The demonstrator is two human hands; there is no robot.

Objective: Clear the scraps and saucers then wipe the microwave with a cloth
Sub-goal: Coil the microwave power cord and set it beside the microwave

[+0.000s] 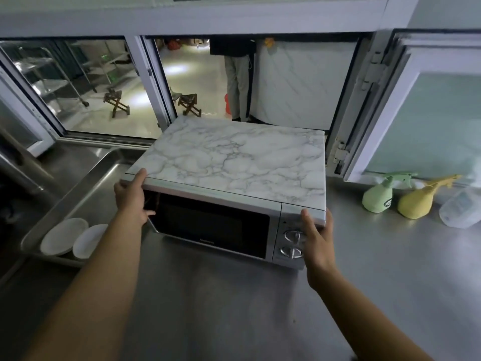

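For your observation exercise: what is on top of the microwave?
Only the left hand's thumb lies on the marbled top of the microwave; no scraps, saucers or cloth show there.

The microwave [229, 183] stands on the counter [260, 308], before the window [182, 82]. Two saucers [75, 239] lie in the sink [86, 178] to its left; three spray bottles [413, 199] stand to its right.

I saw the microwave [235, 162] w/ a smooth marble-look top, silver front, glossy dark door. Counter [234, 295] & tray [78, 188] looked brushed steel, dull sheen. Two saucers [63, 235] smooth white. Spray bottles [377, 196] matt plastic.
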